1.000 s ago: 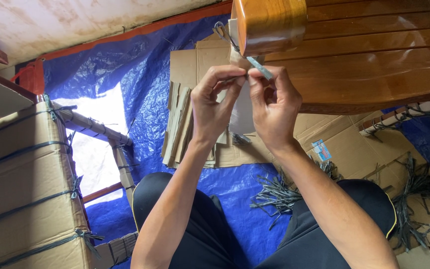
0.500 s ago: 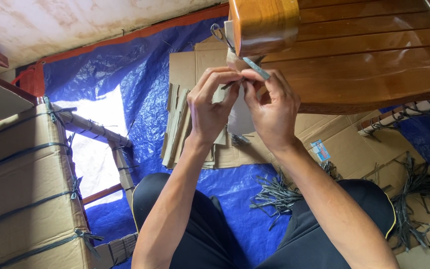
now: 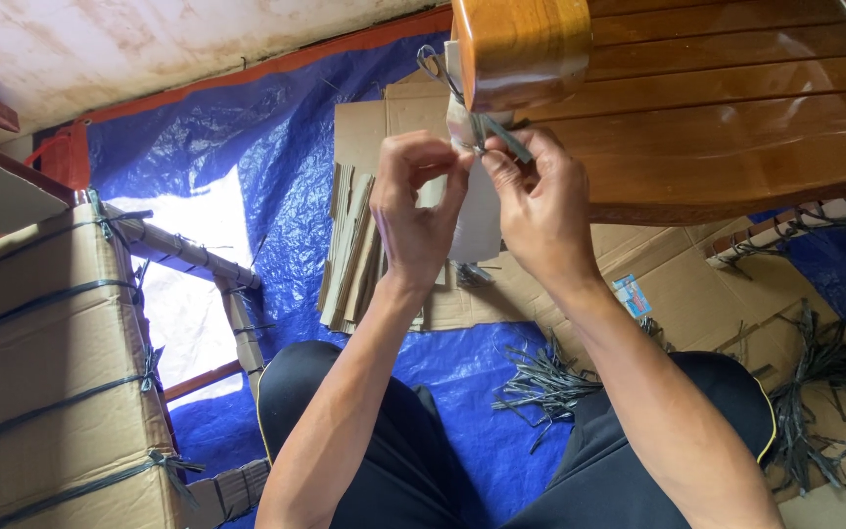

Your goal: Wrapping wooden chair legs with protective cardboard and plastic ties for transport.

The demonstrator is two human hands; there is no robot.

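Observation:
My left hand (image 3: 415, 211) and my right hand (image 3: 538, 206) meet just under the end of a glossy brown wooden piece (image 3: 521, 49). Between their fingertips they pinch a thin dark green strap (image 3: 490, 132) that runs up around the wood's end. A strip of cardboard (image 3: 472, 211) hangs under the strap between my hands. The wood belongs to a slatted varnished panel (image 3: 736, 108) that stretches to the right.
A stack of folded cardboard strips (image 3: 354, 245) lies on the blue tarp (image 3: 276, 147) ahead. Loose cut straps (image 3: 540, 387) lie by my right knee, more straps (image 3: 820, 392) at far right. A strapped cardboard box (image 3: 46, 362) stands at left. Flat cardboard (image 3: 687, 284) lies under the panel.
Both hands have risen slightly toward the wood's end, and the strap ends are drawn closer to it. My left fingers have curled tighter.

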